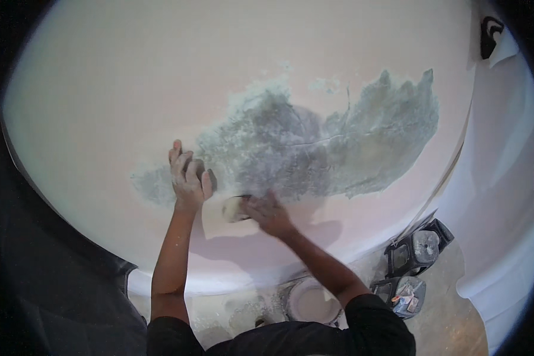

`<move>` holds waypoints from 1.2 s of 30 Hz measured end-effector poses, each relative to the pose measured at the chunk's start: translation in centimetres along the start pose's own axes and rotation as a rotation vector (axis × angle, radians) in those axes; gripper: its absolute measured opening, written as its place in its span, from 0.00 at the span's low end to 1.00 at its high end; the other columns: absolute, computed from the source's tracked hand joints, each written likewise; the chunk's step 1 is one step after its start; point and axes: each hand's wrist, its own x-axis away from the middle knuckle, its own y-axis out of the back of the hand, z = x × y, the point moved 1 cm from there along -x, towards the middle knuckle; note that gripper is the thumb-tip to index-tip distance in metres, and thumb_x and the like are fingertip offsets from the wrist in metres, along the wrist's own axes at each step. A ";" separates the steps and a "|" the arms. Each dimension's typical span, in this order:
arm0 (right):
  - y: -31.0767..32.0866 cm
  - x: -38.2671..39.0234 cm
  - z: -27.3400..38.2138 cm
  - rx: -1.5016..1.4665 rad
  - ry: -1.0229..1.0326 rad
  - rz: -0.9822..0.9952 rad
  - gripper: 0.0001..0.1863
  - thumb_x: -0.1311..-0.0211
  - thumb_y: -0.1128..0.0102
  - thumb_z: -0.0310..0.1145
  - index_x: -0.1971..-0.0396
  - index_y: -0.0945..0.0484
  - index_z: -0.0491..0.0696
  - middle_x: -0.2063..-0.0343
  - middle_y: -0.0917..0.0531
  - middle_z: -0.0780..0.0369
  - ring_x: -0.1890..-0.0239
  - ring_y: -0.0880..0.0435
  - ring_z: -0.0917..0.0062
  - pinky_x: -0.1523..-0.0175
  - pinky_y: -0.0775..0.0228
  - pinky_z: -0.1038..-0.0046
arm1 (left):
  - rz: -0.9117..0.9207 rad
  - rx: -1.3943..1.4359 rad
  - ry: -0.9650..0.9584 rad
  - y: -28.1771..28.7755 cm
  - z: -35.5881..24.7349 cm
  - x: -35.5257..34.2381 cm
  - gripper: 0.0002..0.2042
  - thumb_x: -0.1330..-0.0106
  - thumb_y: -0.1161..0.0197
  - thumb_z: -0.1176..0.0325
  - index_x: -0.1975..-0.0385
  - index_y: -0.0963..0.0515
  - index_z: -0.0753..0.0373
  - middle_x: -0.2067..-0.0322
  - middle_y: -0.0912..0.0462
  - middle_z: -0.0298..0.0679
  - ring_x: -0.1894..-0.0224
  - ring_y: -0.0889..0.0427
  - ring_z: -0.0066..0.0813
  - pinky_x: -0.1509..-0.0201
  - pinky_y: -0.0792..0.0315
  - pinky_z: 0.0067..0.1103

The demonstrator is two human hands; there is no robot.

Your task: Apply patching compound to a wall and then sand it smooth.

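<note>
A pale wall (113,89) fills most of the view, with a large grey, uneven patch (385,136) across its middle. My left hand (187,176) is against or just off the wall at the patch's left part, its dusty fingers apart and slightly bent. Dark shapes beside its fingers look like shadow. To its right, my right hand (269,213) grips a pale rounded pad (234,209) at the patch's lower edge. Motion blurs this hand, and whether the pad is a sponge or a sanding block cannot be made out.
Below the wall stands a round bucket (313,301) close to my body. Two dark stools (400,256) sit at the lower right, with items on the nearer one. White sheeting (504,178) hangs along the right, and dark cloth (53,267) at the left.
</note>
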 end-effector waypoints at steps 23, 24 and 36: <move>7.0 -11.7 -5.3 0.384 0.159 -0.157 0.22 0.46 0.47 0.27 0.48 0.29 0.43 0.49 0.24 0.54 0.51 0.22 0.62 0.38 0.38 0.53 | -0.132 0.333 -0.081 -0.4 2.4 2.0 0.26 0.34 0.52 0.57 0.36 0.44 0.54 0.44 0.36 0.51 0.37 0.39 0.61 0.40 0.41 0.52; 9.6 -13.5 -6.1 0.538 -0.090 0.220 0.26 0.44 0.48 0.28 0.43 0.34 0.43 0.47 0.25 0.56 0.46 0.25 0.66 0.37 0.40 0.54 | -0.123 0.312 -0.072 0.2 2.7 2.4 0.26 0.34 0.52 0.57 0.36 0.44 0.54 0.44 0.36 0.51 0.37 0.39 0.61 0.40 0.41 0.52; 11.5 -15.5 -9.5 0.260 -0.237 -0.329 0.24 0.47 0.49 0.30 0.47 0.27 0.50 0.49 0.23 0.63 0.43 0.26 0.74 0.30 0.49 0.54 | -0.009 0.266 -0.100 0.3 2.0 1.7 0.30 0.35 0.53 0.54 0.33 0.46 0.52 0.38 0.39 0.52 0.35 0.42 0.62 0.32 0.51 0.47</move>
